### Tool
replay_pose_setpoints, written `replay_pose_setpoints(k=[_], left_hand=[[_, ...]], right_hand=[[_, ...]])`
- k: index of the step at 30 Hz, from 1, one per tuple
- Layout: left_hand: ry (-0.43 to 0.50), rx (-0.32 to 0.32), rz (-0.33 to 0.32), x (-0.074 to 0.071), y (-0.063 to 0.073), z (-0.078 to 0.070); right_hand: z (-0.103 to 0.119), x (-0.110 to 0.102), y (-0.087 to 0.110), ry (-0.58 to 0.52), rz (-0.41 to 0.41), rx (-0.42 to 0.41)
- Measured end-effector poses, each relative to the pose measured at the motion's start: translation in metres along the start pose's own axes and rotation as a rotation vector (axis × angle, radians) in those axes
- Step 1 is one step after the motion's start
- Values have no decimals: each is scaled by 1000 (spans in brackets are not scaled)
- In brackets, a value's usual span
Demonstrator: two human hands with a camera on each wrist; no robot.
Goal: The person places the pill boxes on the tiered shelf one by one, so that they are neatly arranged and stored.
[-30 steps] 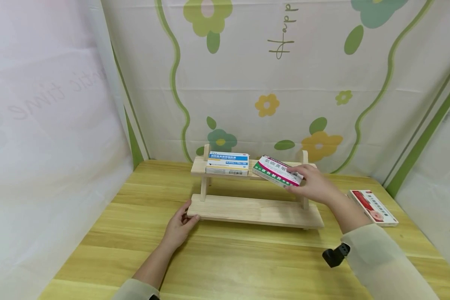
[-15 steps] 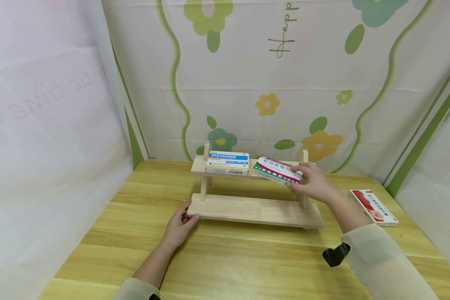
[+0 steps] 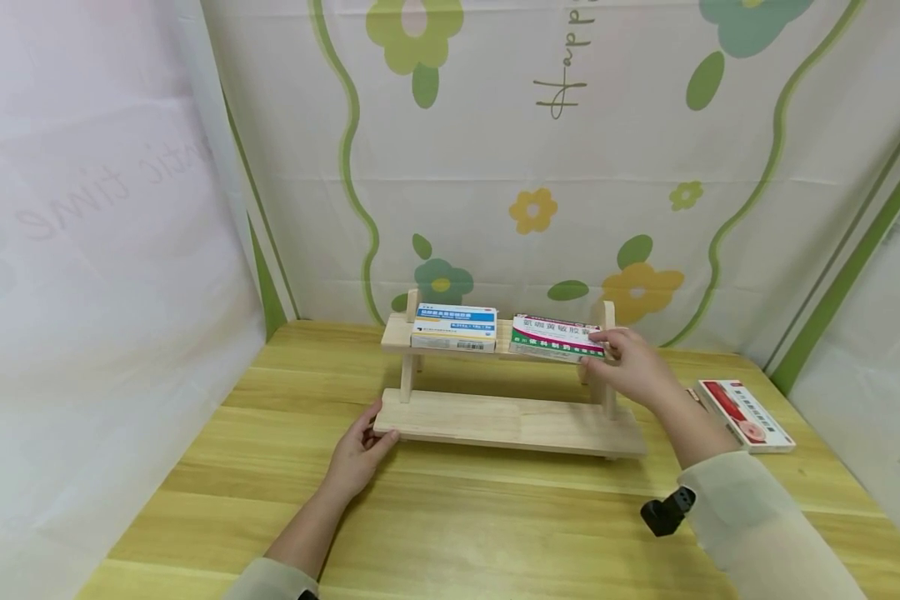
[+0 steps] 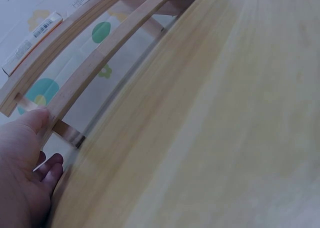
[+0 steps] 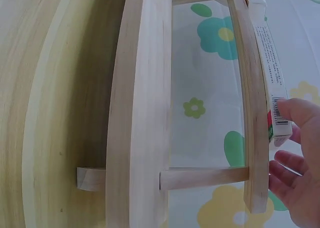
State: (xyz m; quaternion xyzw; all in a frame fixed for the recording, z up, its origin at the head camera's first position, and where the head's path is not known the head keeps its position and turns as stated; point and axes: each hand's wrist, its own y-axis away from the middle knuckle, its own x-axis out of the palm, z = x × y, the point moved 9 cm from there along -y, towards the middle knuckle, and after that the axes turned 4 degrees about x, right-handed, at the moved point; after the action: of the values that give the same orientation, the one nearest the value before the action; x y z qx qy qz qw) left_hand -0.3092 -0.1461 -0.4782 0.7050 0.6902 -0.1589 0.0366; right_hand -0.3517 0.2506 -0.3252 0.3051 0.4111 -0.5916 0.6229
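Note:
A two-tier wooden shelf rack [image 3: 510, 423] stands on the table. My left hand [image 3: 354, 457] grips the left end of its lower board; in the left wrist view the thumb [image 4: 36, 119] lies on the board's edge with the fingers curled below. On the right part of the upper board lies a white medicine box [image 3: 555, 335] with green and magenta bands. My right hand [image 3: 633, 367] pinches this box by its right end, the thumb near the barcode in the right wrist view. To its left, a blue-and-white medicine box [image 3: 453, 327] lies flat on the same board.
A red-and-white medicine box [image 3: 747, 415] lies on the wooden table [image 3: 495, 525] right of the rack, beside the right forearm. Another box's edge peeks out at its left. A flowered curtain [image 3: 457, 167] hangs close behind the rack, with more cloth at both sides.
The green-and-magenta box has turned from a slant to nearly in line with the upper board, its right end moving back. My right hand moved with it. The left hand stayed in place.

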Motion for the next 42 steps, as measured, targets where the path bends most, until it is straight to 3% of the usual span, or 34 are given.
replay_pose_setpoints(k=[16,22,26,42], left_hand=[[7,-17,0,1,1,1],[9,-27,-3,1,1,3],[5,-24,-3,0,2,2],[3,-12,-4,0,1,0]], right_hand=[[-7,0,0,-1,-74,23],[-14,0,3,-76,-61,21],[-22,-4,7,-120,-73,36],[-74,-18,39,-52,-158,131]])
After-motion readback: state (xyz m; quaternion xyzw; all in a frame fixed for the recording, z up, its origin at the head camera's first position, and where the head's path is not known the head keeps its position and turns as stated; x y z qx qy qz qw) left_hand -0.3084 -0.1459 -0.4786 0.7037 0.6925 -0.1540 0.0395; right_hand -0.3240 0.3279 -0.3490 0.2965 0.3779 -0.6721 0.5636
